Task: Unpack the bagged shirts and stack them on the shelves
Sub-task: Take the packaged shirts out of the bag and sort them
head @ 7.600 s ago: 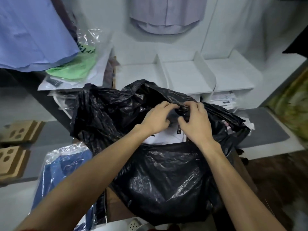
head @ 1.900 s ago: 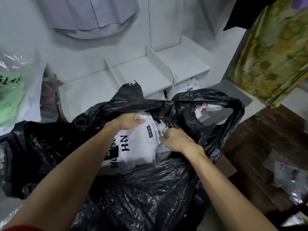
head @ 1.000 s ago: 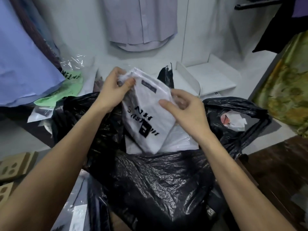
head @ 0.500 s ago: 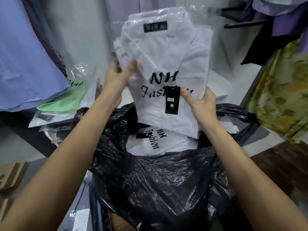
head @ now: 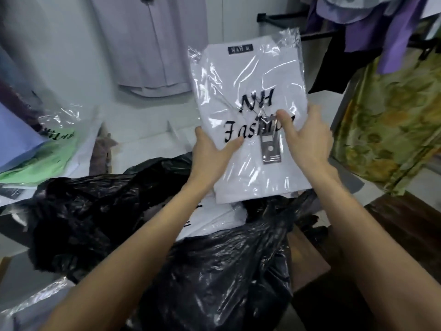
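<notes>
Head view: both hands, left hand (head: 210, 151) and right hand (head: 307, 137), gripped bagged white shirt (head: 248, 111) above black bag (head: 214, 259); green shirt (head: 45, 151) lay left of bag.

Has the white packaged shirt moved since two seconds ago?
Yes. The white packaged shirt has come up out of the black bag; both hands hold it above the opening.

Left hand (head: 210, 154) and right hand (head: 307, 137) hold a bagged white shirt (head: 250, 96) above the black bag (head: 202, 259).
</notes>
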`<state>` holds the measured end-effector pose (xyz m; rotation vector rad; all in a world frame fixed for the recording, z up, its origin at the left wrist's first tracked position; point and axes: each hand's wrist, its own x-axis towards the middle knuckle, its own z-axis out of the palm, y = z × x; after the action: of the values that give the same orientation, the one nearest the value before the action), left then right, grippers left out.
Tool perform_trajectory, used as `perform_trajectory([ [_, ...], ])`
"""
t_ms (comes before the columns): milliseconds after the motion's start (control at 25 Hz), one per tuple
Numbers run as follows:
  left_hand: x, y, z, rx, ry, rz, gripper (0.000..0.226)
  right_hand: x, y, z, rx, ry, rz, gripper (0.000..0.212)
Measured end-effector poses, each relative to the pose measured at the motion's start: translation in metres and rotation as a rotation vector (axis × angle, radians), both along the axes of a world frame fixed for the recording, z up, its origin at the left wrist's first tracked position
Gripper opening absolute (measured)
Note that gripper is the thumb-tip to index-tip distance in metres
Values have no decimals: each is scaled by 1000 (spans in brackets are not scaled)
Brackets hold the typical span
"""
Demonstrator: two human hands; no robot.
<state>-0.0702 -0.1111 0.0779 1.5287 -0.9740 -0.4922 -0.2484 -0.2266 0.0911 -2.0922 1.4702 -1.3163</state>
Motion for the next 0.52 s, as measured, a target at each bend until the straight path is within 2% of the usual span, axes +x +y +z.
perform_trajectory([
  [120, -45, -41, -16, 148, 30, -80, 70, -52, -47, -15, 74, 78, -53, 83],
  [240, -83, -72, -55, 260, 19, -223, 108, -93, -83, -40, 155, 189, -55, 84],
  [280, -95, -83, -69, 303, -3, -267, 109, -106, -93, -51, 198, 233, -52, 84],
  [400, -127, -109, -108, 502, -13, -404, 95, -141, -121, -87, 290, 319, -37, 88],
  [520, -145, -126, -144, 727, 23, -512, 96, -163, -145, -129, 404, 415, -30, 88],
])
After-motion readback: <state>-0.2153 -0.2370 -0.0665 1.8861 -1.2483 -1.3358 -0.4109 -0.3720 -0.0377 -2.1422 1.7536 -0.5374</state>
